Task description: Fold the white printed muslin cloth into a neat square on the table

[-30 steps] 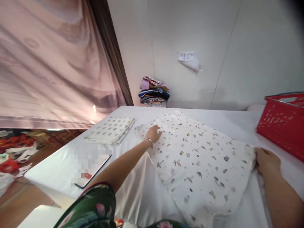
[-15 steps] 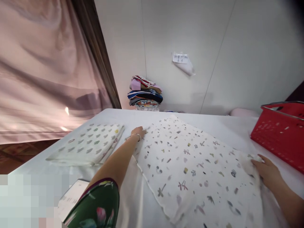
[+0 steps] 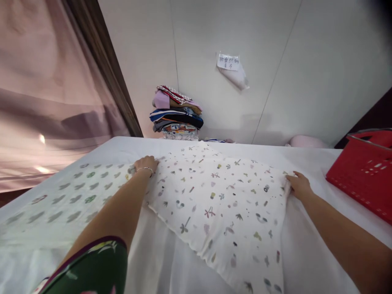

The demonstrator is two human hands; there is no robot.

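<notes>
A thin white cloth [image 3: 211, 196] printed with small plants and shapes lies spread at a slant over the table, with creases along its far part. My left hand [image 3: 147, 164], a bracelet at its wrist, is closed on the cloth's far left edge; its fingertips are partly hidden. At the cloth's far right corner, my right hand [image 3: 299, 184] pinches the fabric between thumb and fingers. Left of my left forearm rests a folded cloth [image 3: 69, 196] with grey and green cloud-like prints, partly covered by that arm.
The table [image 3: 306, 161] has a white cover. A red basket [image 3: 364, 171] with a metal handle stands at the right. Behind the table rises a stack of folded fabrics [image 3: 177, 112] against the wall. A pink curtain [image 3: 39, 94] hangs at the left, and a paper note [image 3: 228, 62] is on the wall.
Both hands have moved the printed cloth; its right corner has shifted left and away from me, and its far edge lies straighter. The camera view has shifted slightly.
</notes>
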